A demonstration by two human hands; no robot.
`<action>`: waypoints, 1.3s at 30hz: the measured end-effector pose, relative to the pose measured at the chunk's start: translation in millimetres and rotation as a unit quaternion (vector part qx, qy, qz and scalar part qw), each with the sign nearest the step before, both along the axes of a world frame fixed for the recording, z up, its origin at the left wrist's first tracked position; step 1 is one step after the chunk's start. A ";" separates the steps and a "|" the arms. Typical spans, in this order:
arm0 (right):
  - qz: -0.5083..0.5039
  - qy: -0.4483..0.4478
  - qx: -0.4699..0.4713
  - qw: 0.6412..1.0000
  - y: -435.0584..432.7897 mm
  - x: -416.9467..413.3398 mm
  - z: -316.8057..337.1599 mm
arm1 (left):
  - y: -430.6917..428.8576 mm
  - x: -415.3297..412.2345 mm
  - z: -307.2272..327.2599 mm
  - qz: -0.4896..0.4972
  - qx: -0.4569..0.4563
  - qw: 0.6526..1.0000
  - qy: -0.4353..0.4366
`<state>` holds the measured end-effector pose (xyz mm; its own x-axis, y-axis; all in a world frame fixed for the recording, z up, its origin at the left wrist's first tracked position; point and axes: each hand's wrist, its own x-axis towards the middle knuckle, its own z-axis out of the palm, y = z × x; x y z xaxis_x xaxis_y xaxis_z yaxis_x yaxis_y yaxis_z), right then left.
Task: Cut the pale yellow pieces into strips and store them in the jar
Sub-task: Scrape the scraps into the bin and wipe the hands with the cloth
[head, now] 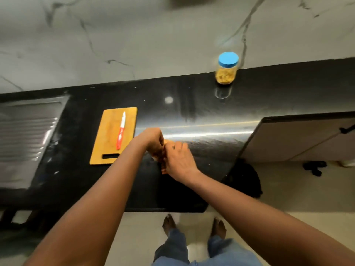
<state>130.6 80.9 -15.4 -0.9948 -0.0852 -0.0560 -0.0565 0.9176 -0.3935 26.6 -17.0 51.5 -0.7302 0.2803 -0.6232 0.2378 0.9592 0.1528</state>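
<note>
Mounted on the head, wide-angle. Aimed forward and steeply down at the counter (192, 104), close to its front edge.

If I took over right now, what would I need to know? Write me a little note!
Left hand pinches a blurred orange-tan thing over the counter; right hand rests on it, grip unclear.
Knife lies untouched on the cutting board, which shows no pieces.
Jar stands at the counter's back, blue lid on, yellow strips inside.
Done: strips cut and jarred.
Left: likely finding out whether that thing holds more to cut.
</note>
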 end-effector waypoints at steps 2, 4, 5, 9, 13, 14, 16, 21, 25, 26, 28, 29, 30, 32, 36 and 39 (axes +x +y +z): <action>0.020 -0.009 0.033 0.999 -30.4 3.3 -11.9 | -28.0 1.7 -5.6 0.039 0.012 0.999 -0.006; 0.044 -0.027 0.022 0.998 -57.1 6.8 -28.4 | -54.7 -1.7 -9.6 0.060 0.020 0.998 0.021; 0.056 -0.040 0.027 0.997 -67.9 8.4 -36.9 | -67.1 -4.1 -11.9 0.073 0.024 0.997 0.024; 0.052 -0.042 0.051 0.996 -74.7 9.1 -49.5 | -96.3 -14.4 -24.0 0.077 0.039 0.996 -0.004; 0.036 -0.024 0.091 0.995 -50.2 12.9 -51.1 | -93.1 -26.8 -37.9 0.062 0.079 0.995 -0.017; 0.021 -0.020 0.108 0.994 -42.1 15.2 -51.4 | -88.9 -30.1 -40.6 0.059 0.095 0.994 -0.018; -0.020 -0.019 0.138 0.990 -22.0 22.8 -51.1 | -76.9 -33.7 -45.0 0.048 0.127 0.990 -0.029; -0.139 -0.050 0.163 0.976 37.1 47.0 -53.7 | -51.5 -34.9 -46.2 0.027 0.181 0.982 -0.052; -0.218 -0.061 0.166 0.960 86.0 54.2 -57.0 | -50.4 -40.3 -45.6 0.027 0.206 0.978 -0.035; -0.236 -0.068 0.161 0.956 97.2 53.0 -56.5 | -52.8 -41.7 -45.1 0.030 0.212 0.977 -0.026; -0.263 -0.074 0.153 0.950 113.2 46.9 -53.4 | -58.9 -43.0 -42.7 0.032 0.223 0.974 -0.004; -0.273 -0.069 0.160 0.946 116.4 43.3 -51.0 | -61.7 -42.9 -42.0 0.035 0.232 0.972 0.002; -0.282 -0.067 0.168 0.942 115.9 38.3 -49.1 | -64.9 -42.7 -41.9 0.043 0.246 0.968 0.008; -0.302 -0.070 0.165 0.936 108.5 29.0 -47.2 | -70.6 -41.3 -44.6 0.069 0.277 0.958 0.018; -0.314 -0.068 0.146 0.936 79.0 19.2 -54.7 | -89.7 -33.5 -55.8 0.080 0.271 0.952 0.114; -0.260 -0.061 0.142 0.953 46.9 7.8 -54.5 | -104.2 -25.7 -58.8 0.095 0.209 0.944 0.236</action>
<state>138.3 127.8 -69.9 -0.8826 0.4540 -0.1221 0.4661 0.8791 -0.1002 0.9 -121.2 -7.3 -0.9608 0.2656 -0.0790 0.2041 0.8712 0.4466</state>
